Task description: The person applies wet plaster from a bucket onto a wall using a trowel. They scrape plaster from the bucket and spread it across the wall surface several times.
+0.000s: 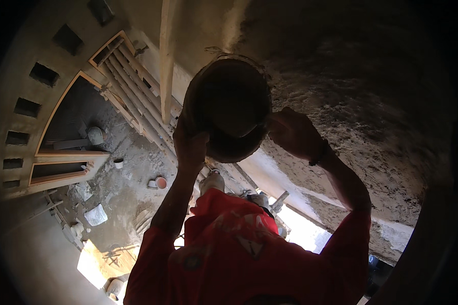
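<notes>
A round, dark pan (235,151) with a crusted rim is raised in front of me, close to the rough plastered wall (341,122). My left hand (191,147) is closed around the pan's lower left rim, its thumb pointing inward. At the right rim is my right hand (293,133), fingers curled in a closed grip; deep shade hides what they hold. The inside of the pan is very dark, with a slightly paler rounded patch, and I cannot make out its contents.
Wooden poles (132,86) of a scaffold run below on the left, and an upright post (166,61) rises beside the pan. Far down on the floor lie a bucket (95,135), a reddish-topped pot (160,182) and a white sack (95,215). Square holes (44,74) line the left wall.
</notes>
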A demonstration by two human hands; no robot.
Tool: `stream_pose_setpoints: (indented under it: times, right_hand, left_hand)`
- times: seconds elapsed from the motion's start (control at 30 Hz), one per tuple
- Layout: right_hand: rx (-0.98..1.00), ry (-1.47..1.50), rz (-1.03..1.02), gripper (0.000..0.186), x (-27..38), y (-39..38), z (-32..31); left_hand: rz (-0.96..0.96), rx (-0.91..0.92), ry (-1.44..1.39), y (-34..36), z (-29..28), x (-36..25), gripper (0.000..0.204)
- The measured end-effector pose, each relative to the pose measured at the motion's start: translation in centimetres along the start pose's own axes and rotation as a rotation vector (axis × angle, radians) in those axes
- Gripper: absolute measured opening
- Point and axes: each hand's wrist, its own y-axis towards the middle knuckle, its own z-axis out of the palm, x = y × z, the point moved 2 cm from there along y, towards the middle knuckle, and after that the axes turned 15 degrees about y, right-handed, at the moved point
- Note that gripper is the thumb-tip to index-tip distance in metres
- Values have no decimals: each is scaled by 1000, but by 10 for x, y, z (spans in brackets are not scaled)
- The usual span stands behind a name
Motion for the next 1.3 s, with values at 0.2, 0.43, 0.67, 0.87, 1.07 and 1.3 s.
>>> stream_pose_setpoints:
  times: [0.2,0.43,0.67,0.87,1.07,1.3]
  right_hand:
    - [89,253,133,27,48,3,-65]
    - [-414,-439,183,34,-25,-35,-187]
    - [-193,-169,342,43,40,-23,-130]
    - [16,-734,166,18,27,-32,-42]
    - [145,-886,276,20,-5,-28,-1]
    - [119,-248,303,26,-59,-53,14]
  left_hand:
    - [32,-151,67,6,-26,1,68]
    - [-34,-175,237,0,-26,8,63]
    - [-140,-61,254,-3,-12,17,58]
    - [97,37,293,-3,22,4,64]
    - [245,175,364,-6,52,-29,67]
    - [320,136,510,-9,62,-41,70]
